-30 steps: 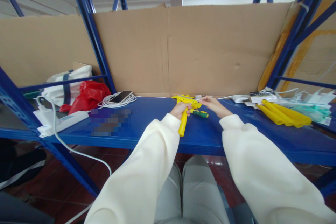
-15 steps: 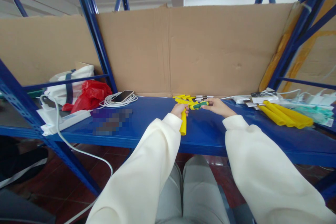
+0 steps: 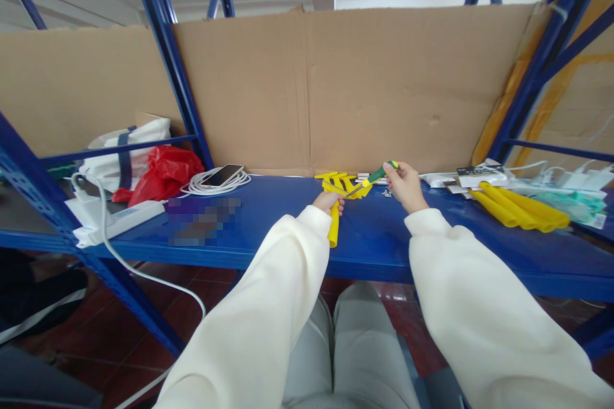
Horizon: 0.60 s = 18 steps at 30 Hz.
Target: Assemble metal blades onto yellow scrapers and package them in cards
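My left hand (image 3: pixel 329 201) is closed around a yellow tube (image 3: pixel 334 230), whose lower end points toward me. In my right hand (image 3: pixel 407 185) is the green-and-yellow handle of a screwdriver (image 3: pixel 377 175). Its shaft slants down to the left, and the tip is close to the top of the tube by my left fingers; whether it touches cannot be made out. Behind my left hand several yellow pieces (image 3: pixel 336 177) lie on the blue shelf (image 3: pixel 283 217). Small shiny metal parts (image 3: pixel 386 193) rest on the shelf between my hands.
More yellow tubes (image 3: pixel 522 208) lie at the right, beside white boxes (image 3: pixel 482 176) and a green plastic bag (image 3: pixel 575 204). To the left are a phone (image 3: pixel 223 175) on a coiled white cable, a red bag (image 3: pixel 165 172) and a power strip (image 3: pixel 125 220). A cardboard panel (image 3: pixel 384 89) stands behind.
My right hand has risen slightly and shifted right, tilting the screwdriver so its handle points up and its shaft now shows. My left hand stays nearly in place on the yellow tube.
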{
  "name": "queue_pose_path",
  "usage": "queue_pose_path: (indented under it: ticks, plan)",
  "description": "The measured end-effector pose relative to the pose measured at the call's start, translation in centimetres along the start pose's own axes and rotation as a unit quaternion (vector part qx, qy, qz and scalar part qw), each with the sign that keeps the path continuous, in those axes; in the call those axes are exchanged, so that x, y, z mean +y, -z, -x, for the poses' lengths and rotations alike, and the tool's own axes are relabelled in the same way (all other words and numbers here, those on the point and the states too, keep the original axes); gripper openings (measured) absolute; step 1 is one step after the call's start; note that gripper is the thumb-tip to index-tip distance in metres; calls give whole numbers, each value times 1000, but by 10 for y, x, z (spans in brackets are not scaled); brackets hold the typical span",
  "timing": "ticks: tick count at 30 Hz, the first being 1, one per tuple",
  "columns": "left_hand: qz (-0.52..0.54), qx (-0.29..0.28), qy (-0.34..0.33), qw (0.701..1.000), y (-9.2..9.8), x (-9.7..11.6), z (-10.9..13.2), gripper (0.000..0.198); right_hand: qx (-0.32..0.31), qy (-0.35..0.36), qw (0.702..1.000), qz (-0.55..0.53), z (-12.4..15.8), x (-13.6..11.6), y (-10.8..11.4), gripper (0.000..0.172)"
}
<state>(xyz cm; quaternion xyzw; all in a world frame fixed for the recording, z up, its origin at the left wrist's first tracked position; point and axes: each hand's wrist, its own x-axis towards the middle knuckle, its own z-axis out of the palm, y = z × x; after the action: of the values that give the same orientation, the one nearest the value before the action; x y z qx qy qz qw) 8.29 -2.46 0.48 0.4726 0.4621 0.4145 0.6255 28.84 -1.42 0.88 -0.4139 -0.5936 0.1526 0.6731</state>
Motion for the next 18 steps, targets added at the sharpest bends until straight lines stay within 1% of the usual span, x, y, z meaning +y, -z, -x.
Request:
queue_pose_path:
  ticks: [1,2,5,8,13,18]
  plan:
    - [-4,14,21,1000,-1,2,4,11,7,3,1000,2,0,1,0,49]
    - [-6,26,33,999,-2,4,7,14,12,5,1000,4,-1,2,0,49]
    - [-7,42,45,998,-5,8,16,19,19,9,1000,11,-2,4,-1,49]
    - [-1,49,47,998,-7,9,18,19,20,12,1000,16,-2,4,0,49]
    - [8,42,47,998,-6,7,16,16,18,13,999,25,-2,5,1,48]
    - [2,32,42,999,-5,7,14,17,19,10,999,30,-3,5,1,48]
